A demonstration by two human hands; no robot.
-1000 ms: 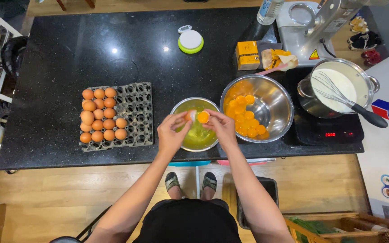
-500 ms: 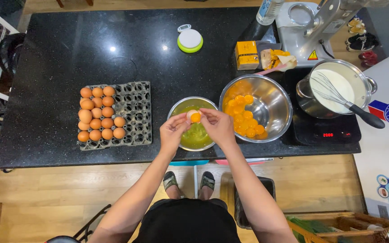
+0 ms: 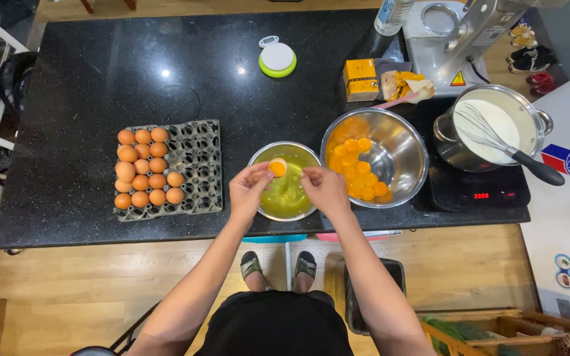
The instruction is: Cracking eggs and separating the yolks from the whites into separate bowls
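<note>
head view, looking down on a black stone counter (image 3: pixel 133 79) over a wooden floor. at right, on an induction plate (image 3: pixel 476 191), a steel pot (image 3: pixel 493 125) with white cream and a whisk (image 3: pixel 496 142) resting inside, black handle out over the rim. beside it to the left, a large steel bowl (image 3: pixel 397 155) holding many orange yolks (image 3: pixel 357 168) gathered on its left side. at left, a grey egg tray (image 3: pixel 196 165), about half filled with brown eggs (image 3: pixel 143 168) on its left part. between tray and large bowl, near the counter edge, a small steel bowl (image 3: pixel 285 191) with clear yellowish egg white. over this small bowl, left hand (image 3: pixel 249 191) with fingers closed around a half eggshell (image 3: pixel 277 167), one yolk sitting in it. right hand (image 3: pixel 324 188) just beside, fingers curled; cannot tell if gripping the other shell half. hands close together, not clearly touching. farther back, a round white and green kitchen scale (image 3: pixel 277 58) and a small yellow box (image 3: pixel 360 79).
</note>
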